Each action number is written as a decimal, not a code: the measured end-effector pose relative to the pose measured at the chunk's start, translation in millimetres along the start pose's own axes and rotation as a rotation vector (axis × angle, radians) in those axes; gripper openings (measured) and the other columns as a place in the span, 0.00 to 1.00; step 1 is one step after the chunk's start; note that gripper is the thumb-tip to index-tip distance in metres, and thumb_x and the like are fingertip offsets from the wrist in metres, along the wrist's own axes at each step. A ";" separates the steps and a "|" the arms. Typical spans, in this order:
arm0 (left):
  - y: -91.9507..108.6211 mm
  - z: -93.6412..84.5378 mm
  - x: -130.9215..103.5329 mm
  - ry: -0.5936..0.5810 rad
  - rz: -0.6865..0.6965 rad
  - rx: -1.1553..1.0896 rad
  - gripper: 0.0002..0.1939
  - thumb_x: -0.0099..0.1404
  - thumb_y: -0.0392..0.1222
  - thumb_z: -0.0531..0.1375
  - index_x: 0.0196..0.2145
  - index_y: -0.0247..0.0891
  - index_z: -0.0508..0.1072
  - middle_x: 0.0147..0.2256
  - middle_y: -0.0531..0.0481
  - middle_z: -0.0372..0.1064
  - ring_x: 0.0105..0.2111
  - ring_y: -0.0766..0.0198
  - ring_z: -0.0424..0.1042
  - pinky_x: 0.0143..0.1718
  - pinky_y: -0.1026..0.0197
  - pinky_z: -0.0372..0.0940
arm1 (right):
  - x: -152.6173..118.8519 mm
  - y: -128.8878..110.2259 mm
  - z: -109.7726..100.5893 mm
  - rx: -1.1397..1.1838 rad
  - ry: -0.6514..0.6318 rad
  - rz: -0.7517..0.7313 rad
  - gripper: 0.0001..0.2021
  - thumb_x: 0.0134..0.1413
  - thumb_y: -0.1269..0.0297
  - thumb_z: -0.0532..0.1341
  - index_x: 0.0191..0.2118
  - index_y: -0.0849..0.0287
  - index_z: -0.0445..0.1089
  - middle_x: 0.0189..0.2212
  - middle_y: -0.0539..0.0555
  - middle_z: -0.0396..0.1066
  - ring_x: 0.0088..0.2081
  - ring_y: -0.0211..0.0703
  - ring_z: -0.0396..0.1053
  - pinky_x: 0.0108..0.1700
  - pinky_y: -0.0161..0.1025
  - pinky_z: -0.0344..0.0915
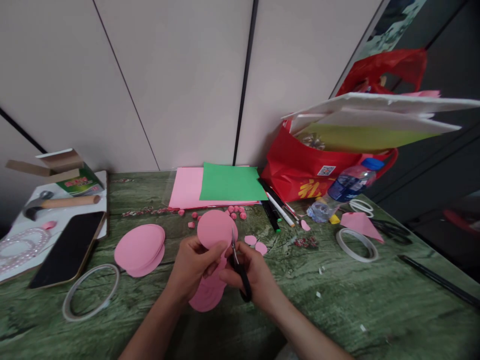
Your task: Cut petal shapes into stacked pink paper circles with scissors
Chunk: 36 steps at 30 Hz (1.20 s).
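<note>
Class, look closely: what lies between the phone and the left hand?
In the head view, a stack of pink discs lies between the phone and left hand.

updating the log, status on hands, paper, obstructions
Left hand gripping pink paper circle. Right hand holding black-handled scissors at circle's edge. More pink paper below; no visible obstruction.

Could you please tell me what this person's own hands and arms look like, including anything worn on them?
The left hand and the right hand are both bare and ungloved. The forearms are uncovered as far as they show, with no sleeve, watch or bracelet visible.
</note>
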<state>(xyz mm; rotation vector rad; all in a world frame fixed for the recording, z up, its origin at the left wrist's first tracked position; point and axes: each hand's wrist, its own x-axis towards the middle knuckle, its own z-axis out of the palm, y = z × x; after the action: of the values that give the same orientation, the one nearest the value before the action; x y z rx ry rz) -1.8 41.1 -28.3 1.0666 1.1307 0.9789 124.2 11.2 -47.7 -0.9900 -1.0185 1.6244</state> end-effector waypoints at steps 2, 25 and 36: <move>0.8 -0.1 0.2 0.003 0.001 -0.010 0.15 0.48 0.44 0.63 0.14 0.32 0.66 0.10 0.57 0.55 0.10 0.77 0.50 0.12 0.70 0.42 | -0.1 0.4 -0.2 -0.004 0.003 -0.004 0.23 0.25 0.60 0.72 0.27 0.59 0.58 0.15 0.41 0.58 0.18 0.28 0.51 0.20 0.27 0.49; 0.0 1.0 -0.6 -0.022 0.014 -0.006 0.15 0.48 0.45 0.64 0.17 0.32 0.66 0.11 0.59 0.53 0.11 0.78 0.47 0.12 0.70 0.40 | -0.6 1.7 -0.7 0.014 -0.023 -0.051 0.23 0.27 0.62 0.72 0.30 0.60 0.59 0.18 0.43 0.60 0.20 0.29 0.54 0.21 0.27 0.52; 0.5 1.1 -2.0 -0.013 0.021 0.019 0.13 0.48 0.45 0.63 0.18 0.32 0.67 0.11 0.59 0.52 0.12 0.77 0.47 0.12 0.70 0.41 | -1.0 1.0 -2.7 0.047 -0.028 -0.040 0.23 0.27 0.65 0.72 0.30 0.60 0.58 0.16 0.41 0.58 0.19 0.27 0.51 0.21 0.26 0.48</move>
<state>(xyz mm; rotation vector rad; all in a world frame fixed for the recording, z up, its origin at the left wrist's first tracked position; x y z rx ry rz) -1.0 39.1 -27.3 1.1004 1.1217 0.9780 126.7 10.4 -49.4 -0.9127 -1.0082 1.6262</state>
